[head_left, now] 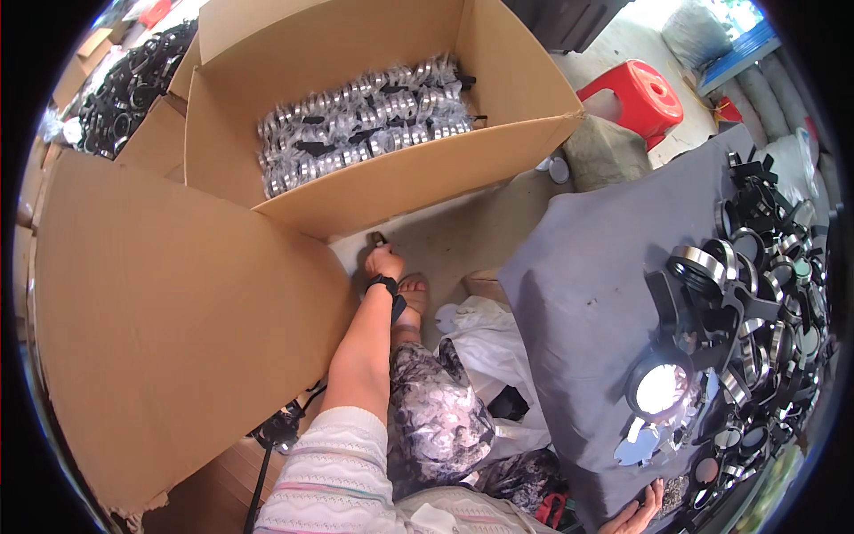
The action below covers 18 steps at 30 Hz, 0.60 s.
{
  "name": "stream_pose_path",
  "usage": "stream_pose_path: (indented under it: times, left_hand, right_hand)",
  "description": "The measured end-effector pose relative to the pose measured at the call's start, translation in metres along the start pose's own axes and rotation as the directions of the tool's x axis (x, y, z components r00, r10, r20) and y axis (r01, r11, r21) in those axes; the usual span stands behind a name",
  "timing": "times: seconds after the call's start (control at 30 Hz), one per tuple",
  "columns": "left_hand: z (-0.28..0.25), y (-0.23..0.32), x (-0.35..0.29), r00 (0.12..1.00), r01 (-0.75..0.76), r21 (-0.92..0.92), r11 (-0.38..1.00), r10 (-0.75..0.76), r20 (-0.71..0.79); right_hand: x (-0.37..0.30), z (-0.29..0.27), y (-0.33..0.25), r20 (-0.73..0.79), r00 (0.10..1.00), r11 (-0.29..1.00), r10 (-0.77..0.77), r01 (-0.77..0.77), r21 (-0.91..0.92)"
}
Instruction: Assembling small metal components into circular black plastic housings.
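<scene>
My left hand (383,262) reaches down near the floor, beside my sandalled foot and below the big carton. Its fingers are closed round a small dark object (379,238) that I cannot make out. At the lower right, my right hand (637,516) rests at the near edge of the grey-cloth-covered table (587,303), fingers stretched out and holding nothing I can see. Beside it lies a heap of black brackets with shiny metal rings (756,347). A round part with a bright, reflecting face (660,386) sits on the cloth near the heap.
An open carton (391,187) holds rows of plastic-wrapped metal rings (374,116). Its wide flap (178,329) spreads across the left. Another heap of black parts (133,89) lies at the far left. A red stool (636,98) and a stuffed sack (607,153) stand beyond the table.
</scene>
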<state>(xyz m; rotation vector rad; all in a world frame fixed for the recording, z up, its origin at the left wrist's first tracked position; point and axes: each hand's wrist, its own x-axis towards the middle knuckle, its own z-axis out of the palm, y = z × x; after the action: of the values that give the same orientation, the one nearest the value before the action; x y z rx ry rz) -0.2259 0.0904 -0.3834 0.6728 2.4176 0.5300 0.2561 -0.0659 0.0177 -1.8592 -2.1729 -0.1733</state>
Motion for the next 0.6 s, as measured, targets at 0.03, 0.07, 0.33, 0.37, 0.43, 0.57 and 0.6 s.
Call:
stream_pose_path:
  times: [0.03,0.07,0.33,0.37,0.43,0.57,0.6]
  left_hand:
    - [-0.004,-0.007,0.001,0.994,0.027,-0.034,0.999,-0.030,-0.108]
    - [-0.011,-0.012,0.002,0.975,0.046,-0.071,0.996,-0.060,-0.215]
    - [-0.071,0.051,-0.058,0.937,-0.182,-0.638,0.748,-0.064,-0.343]
    - [-0.081,0.073,-0.080,0.946,-0.238,-0.653,0.719,0.019,-0.324]
    - [-0.118,0.087,-0.106,0.908,-0.408,-0.737,0.538,0.152,-0.391]
    - [-0.189,0.120,-0.191,0.876,-0.481,-0.819,0.314,0.213,-0.433]
    - [-0.207,0.125,-0.220,0.881,-0.447,-0.868,0.217,0.276,-0.384]
  right_hand:
    - [-0.001,0.001,-0.001,-0.005,1.000,1.000,0.005,-0.005,0.027]
    - [0.000,0.001,-0.003,-0.011,1.000,0.997,0.015,-0.014,0.070]
    - [-0.009,0.003,-0.005,-0.065,0.990,0.987,0.122,-0.114,0.115]
    - [-0.009,0.000,-0.005,-0.062,0.993,0.991,0.103,-0.097,0.094]
    - [-0.008,-0.008,-0.012,-0.092,0.992,0.991,0.081,-0.070,0.113]
    - [-0.008,-0.009,-0.010,-0.130,0.991,0.992,0.029,-0.012,0.123]
    - [-0.009,-0.007,-0.007,-0.116,0.993,0.990,0.015,0.002,0.139]
